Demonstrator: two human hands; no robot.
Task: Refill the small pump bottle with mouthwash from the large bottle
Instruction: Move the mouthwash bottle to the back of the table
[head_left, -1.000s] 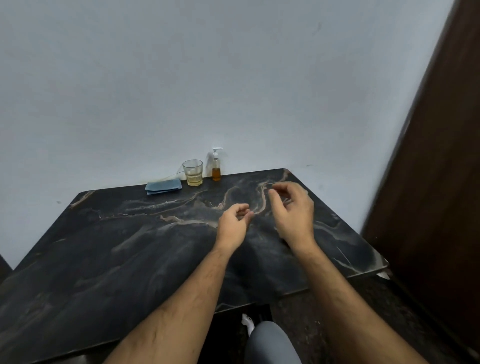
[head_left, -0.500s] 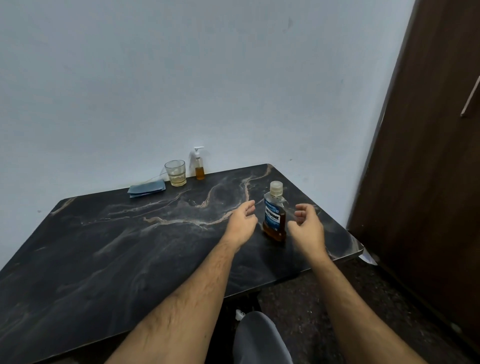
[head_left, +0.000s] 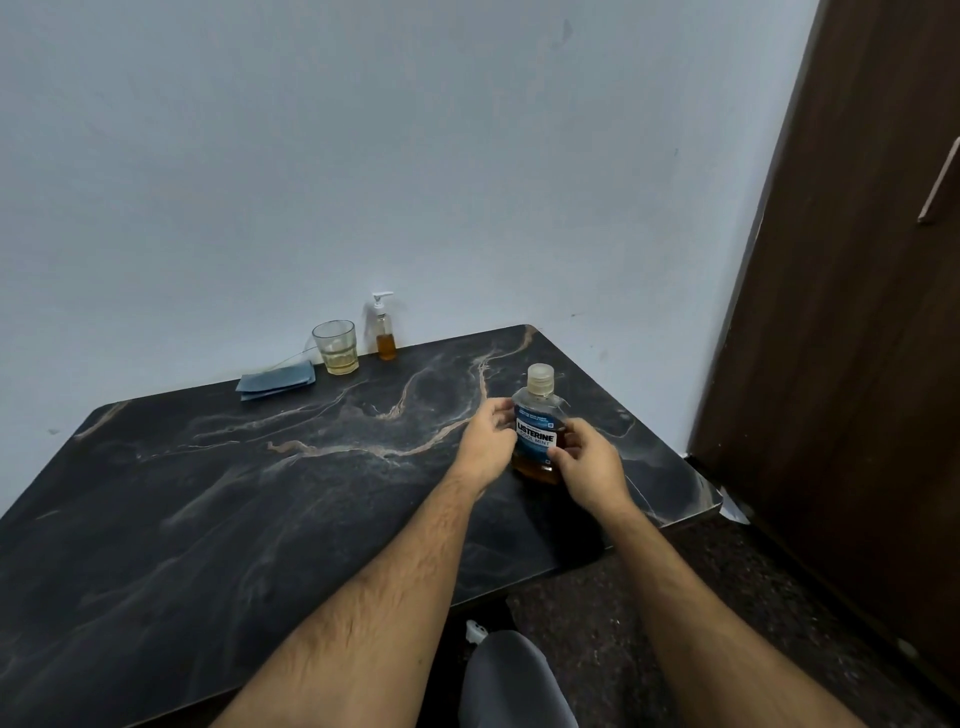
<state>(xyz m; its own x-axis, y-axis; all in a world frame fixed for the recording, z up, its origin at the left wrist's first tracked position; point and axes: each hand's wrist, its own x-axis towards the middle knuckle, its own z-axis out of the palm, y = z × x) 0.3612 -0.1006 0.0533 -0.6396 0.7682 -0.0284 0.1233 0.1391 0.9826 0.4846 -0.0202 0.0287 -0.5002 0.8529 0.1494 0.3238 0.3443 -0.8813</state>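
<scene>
The large mouthwash bottle (head_left: 538, 426), clear with a blue label, a capped top and amber liquid low inside, stands upright on the dark marble table (head_left: 260, 493) near its right edge. My left hand (head_left: 488, 447) curls against the bottle's left side and my right hand (head_left: 589, 462) grips its right side, thumb on the label. The small pump bottle (head_left: 385, 332), with a white pump and some amber liquid, stands at the table's far edge by the wall, well away from both hands.
A glass tumbler (head_left: 336, 347) with a little pale liquid stands left of the pump bottle. A folded blue cloth (head_left: 276, 381) lies further left. A dark wooden door (head_left: 857, 338) stands to the right. The table's right edge is close to the large bottle.
The view shifted right and the large bottle came into sight. Both hands, apart from it half a second ago, have closed in on its sides.
</scene>
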